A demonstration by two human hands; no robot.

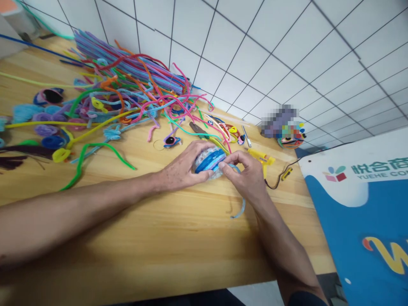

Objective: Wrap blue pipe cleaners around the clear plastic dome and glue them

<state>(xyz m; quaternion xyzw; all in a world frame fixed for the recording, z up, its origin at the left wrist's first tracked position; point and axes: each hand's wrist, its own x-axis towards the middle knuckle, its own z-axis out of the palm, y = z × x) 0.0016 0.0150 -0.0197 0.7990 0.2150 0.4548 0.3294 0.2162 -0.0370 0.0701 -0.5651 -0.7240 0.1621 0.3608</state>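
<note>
A rounded ball (pixel 208 160), clear or whitish with bands of dark and light blue pipe cleaner round it, rests at the middle of the wooden table. My left hand (pixel 188 168) is wrapped about its left side, thumb along the lower front. At the ball's right side my right hand (pixel 247 172) pinches a light blue pipe cleaner (pixel 242 208) against the surface. The strip's loose end curls down below the hand, towards the table. My fingers hide parts of the ball's sides.
Coloured pipe cleaners (pixel 127 80) lie heaped at the back left. Pliers (pixel 199 129) sit behind the ball. A yellow glue gun (pixel 261 157) with a dark cord stands to the right, near a colourful decorated ball (pixel 290 136). A blue-and-white printed board (pixel 360 212) borders the table's right.
</note>
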